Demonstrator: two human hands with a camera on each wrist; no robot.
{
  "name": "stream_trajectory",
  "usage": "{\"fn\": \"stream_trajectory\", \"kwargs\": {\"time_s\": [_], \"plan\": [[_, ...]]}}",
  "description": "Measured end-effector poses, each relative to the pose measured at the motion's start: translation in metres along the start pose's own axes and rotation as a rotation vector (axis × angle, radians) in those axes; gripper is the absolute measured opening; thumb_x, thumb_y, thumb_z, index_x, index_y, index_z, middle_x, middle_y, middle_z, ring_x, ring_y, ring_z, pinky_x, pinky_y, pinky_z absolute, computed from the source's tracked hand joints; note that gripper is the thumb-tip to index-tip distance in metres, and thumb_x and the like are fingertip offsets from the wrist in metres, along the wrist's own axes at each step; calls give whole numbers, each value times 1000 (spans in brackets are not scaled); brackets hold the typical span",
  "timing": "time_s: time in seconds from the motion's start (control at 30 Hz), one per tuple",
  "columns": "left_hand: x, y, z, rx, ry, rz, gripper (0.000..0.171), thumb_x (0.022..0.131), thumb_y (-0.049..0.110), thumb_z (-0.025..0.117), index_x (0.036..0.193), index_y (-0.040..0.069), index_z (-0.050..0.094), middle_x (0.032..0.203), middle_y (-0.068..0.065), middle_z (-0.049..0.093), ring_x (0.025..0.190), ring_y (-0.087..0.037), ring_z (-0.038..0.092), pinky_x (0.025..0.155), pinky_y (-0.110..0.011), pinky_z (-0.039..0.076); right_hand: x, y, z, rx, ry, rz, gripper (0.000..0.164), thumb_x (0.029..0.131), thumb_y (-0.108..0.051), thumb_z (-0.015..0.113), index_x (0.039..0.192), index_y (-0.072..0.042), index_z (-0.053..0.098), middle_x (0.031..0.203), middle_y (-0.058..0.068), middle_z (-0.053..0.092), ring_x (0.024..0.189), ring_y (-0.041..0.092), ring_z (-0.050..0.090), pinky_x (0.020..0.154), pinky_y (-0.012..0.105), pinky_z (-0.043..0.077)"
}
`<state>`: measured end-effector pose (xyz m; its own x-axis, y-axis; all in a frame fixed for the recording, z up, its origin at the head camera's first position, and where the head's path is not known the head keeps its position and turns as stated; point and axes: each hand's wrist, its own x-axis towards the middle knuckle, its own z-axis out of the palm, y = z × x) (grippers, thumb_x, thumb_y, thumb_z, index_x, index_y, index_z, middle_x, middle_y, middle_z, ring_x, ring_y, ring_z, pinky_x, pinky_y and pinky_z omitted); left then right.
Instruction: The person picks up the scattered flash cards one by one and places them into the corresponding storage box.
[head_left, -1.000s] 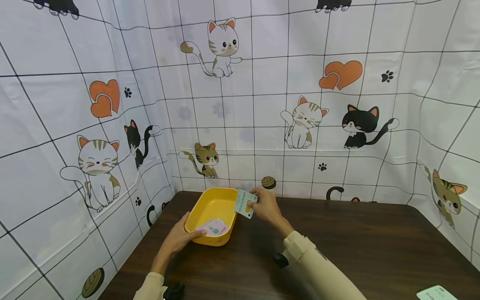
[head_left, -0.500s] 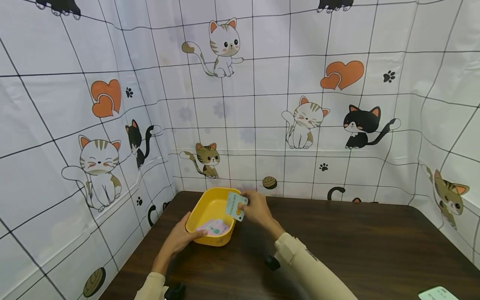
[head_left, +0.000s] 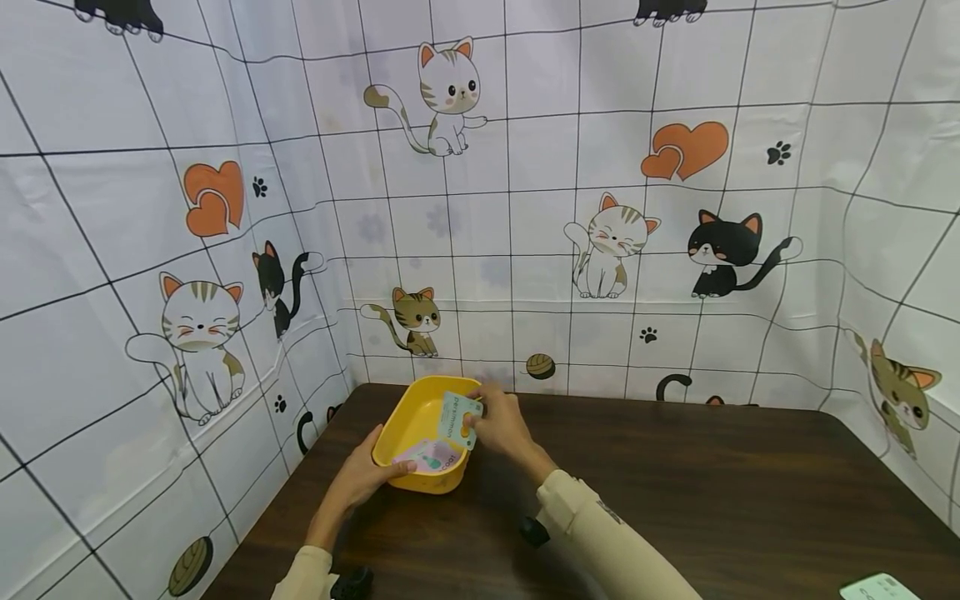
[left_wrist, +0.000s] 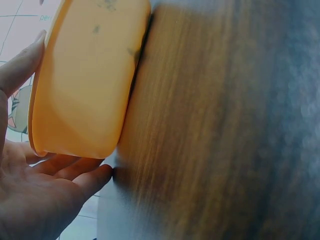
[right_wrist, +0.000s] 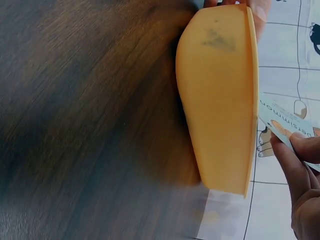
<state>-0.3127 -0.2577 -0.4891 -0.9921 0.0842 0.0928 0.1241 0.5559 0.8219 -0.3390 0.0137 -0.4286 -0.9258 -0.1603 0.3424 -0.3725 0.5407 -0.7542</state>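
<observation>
My right hand (head_left: pixel 501 422) pinches a pale green card (head_left: pixel 454 417) printed "persimmon" with an orange fruit, held over the right rim of a yellow plastic bin (head_left: pixel 415 417). In the right wrist view the thumb and fingers grip the card (right_wrist: pixel 281 119) beside the bin's rim (right_wrist: pixel 254 100). My left hand (head_left: pixel 365 468) grips the bin's near left corner, thumb over the rim. Seen from the left wrist, its fingers (left_wrist: pixel 75 170) lie against the bin's end wall (left_wrist: pixel 85 85). Pink cards (head_left: pixel 431 456), one reading "coat", lie inside the bin at its near end.
The bin stands on a dark brown wooden table (head_left: pixel 660 483), near its far left edge. Another pale green card (head_left: pixel 877 587) lies at the front right, cut off by the frame. A white sheet (head_left: pixel 540 167) with cat drawings hangs behind and at the sides.
My right hand has moved left with the persimmon card, from beside the bin's right rim to over its opening. The left hand keeps its grip on the bin.
</observation>
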Motion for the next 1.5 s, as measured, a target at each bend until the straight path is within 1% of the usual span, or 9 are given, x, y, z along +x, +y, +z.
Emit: {"fn": "stream_trajectory", "kwargs": {"time_s": [0.17,0.37,0.5,0.73,0.87,0.97,1.1,1.33,1.5], "plan": [[1,0,1,-7,4,1,113,87,45,87,169,0,24,136,-20,67,106,-21,63,107,-48,51,0,-3,5,4,-23,-14,33,95,0,77,128,0,74,117,22,77,75,16,70,61,24,57],[1,0,1,4,11,2,111,87,45,86,169,0,26,137,-21,67,106,-21,62,105,-46,51,-2,-8,11,3,-44,-17,33,96,-1,76,129,-2,74,124,22,75,87,22,76,68,29,64],[1,1,1,1,9,9,109,87,43,87,168,0,28,133,-19,68,104,-20,62,100,-41,51,-3,-11,14,14,-54,-30,32,97,-1,75,129,-3,74,123,24,75,91,27,78,69,32,65],[0,1,1,-8,6,6,106,88,41,86,168,1,28,130,-18,69,102,-20,63,97,-39,53,-4,-12,21,5,-75,-34,32,100,-4,74,132,-2,74,118,19,77,89,22,75,70,32,65],[1,2,1,-21,3,16,101,88,40,87,166,3,33,124,-18,69,98,-19,62,91,-35,53,-5,-11,25,-5,-91,-45,33,100,-4,74,133,-1,73,118,18,78,90,22,76,70,30,64],[1,2,1,-12,0,25,103,88,41,87,166,1,32,124,-18,70,97,-18,62,88,-34,52,-5,-12,28,-4,-110,-42,34,100,-4,74,133,0,73,119,18,78,90,21,77,71,29,65],[0,2,1,7,3,28,108,87,43,87,167,-1,29,128,-18,69,99,-18,62,89,-34,53,-6,-13,29,-1,-132,-25,35,99,-4,75,135,0,72,120,18,78,92,22,77,74,32,66],[2,2,2,-24,2,30,93,88,40,87,161,6,41,119,-17,70,94,-18,61,85,-32,53,-7,-11,30,-22,-163,-25,35,100,-5,74,135,1,72,126,18,76,100,26,77,79,36,66],[2,1,1,-20,2,18,95,89,37,86,164,5,37,123,-17,69,96,-18,61,88,-34,52,-8,-10,30,-41,-180,-44,34,100,-5,74,134,3,72,128,19,76,107,31,77,83,39,66]]}}
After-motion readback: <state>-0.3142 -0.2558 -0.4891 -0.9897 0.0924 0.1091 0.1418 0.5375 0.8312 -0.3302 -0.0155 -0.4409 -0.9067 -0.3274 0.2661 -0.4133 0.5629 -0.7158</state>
